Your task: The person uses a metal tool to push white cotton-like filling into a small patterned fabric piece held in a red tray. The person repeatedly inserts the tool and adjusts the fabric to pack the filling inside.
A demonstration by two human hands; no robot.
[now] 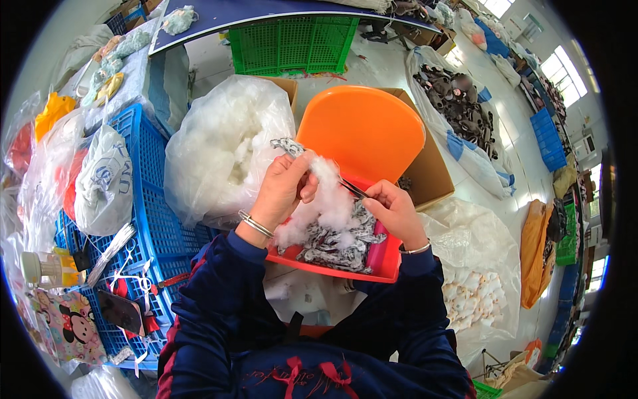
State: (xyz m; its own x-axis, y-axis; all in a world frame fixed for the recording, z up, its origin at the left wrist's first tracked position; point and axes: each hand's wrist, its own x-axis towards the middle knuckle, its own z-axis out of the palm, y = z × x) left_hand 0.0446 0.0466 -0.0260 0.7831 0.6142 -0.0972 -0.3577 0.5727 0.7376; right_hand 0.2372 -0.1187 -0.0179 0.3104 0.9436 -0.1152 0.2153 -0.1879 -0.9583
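Observation:
In front of me is a red tray (pixel 319 271) of black-and-white fabric pieces (pixel 345 251), with a fluffy heap of white stuffing (pixel 327 199) over them. My left hand (pixel 276 189) pinches a small grey-and-white fabric piece (pixel 286 145), which sticks out beyond the fingers. White fluff lies against that hand's fingertips. My right hand (pixel 397 207) grips a slim dark pair of tweezers (pixel 353 189) above the tray's right side. The tips point up and left into the fluff, where they are partly hidden.
A clear bag of stuffing (pixel 229 149) stands left of an orange chair back (pixel 362 126). Behind the chair is a cardboard box (pixel 435 181). Blue crates (pixel 159 206) at my left carry scissors (pixel 143 282) and a phone (pixel 121 311). A bag of pale pieces (pixel 475 299) lies right.

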